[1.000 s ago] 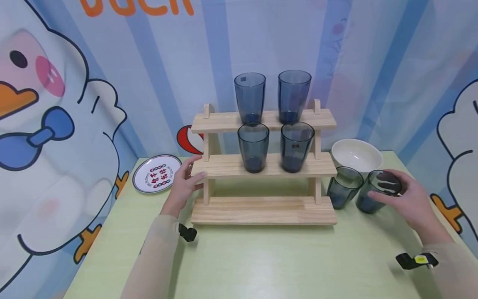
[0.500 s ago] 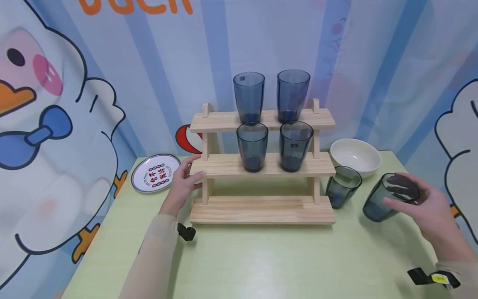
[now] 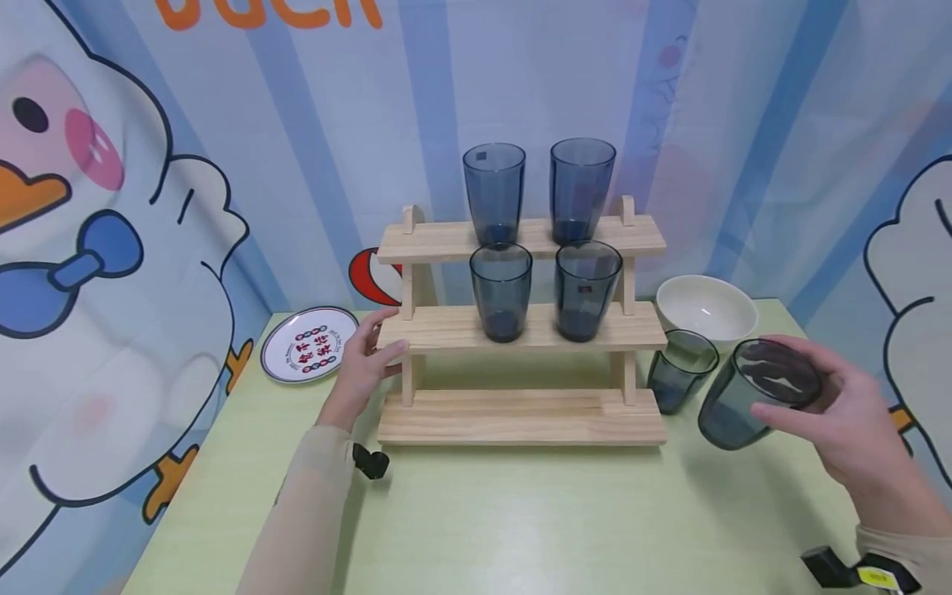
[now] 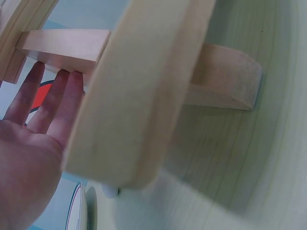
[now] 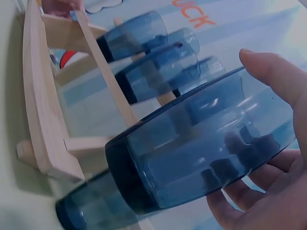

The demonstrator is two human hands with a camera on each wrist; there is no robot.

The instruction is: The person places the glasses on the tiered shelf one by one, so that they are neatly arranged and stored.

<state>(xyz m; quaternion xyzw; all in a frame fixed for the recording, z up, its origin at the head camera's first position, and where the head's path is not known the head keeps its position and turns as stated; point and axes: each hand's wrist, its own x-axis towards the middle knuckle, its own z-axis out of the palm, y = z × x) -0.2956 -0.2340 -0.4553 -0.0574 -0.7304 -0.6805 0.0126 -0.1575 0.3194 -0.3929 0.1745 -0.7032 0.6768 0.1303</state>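
My right hand (image 3: pixel 855 430) holds a blue-grey tumbler (image 3: pixel 754 401), tilted and raised over the table, thumb on one side and fingers on the other. In the right wrist view that tumbler (image 5: pixel 192 148) fills the middle. Another tumbler (image 3: pixel 680 373) stands on the table against the right end of the wooden tiered shelf (image 3: pixel 521 417). Two tumblers stand on the top tier and two on the middle one. My left hand (image 3: pixel 363 359) grips the middle tier's left end; in the left wrist view, its fingertips (image 4: pixel 74 79) touch an upright, and the thumb is hidden.
A white bowl (image 3: pixel 702 307) sits behind the loose tumbler. To the left of the shelf lies a white plate with red print (image 3: pixel 308 345). A cartoon curtain (image 3: pixel 320 165) hangs behind the pale green table (image 3: pixel 521 521).
My right hand has lifted the tumbler off the table, away from the one beside it, moving right and then slightly back left. The left hand stays on the shelf.
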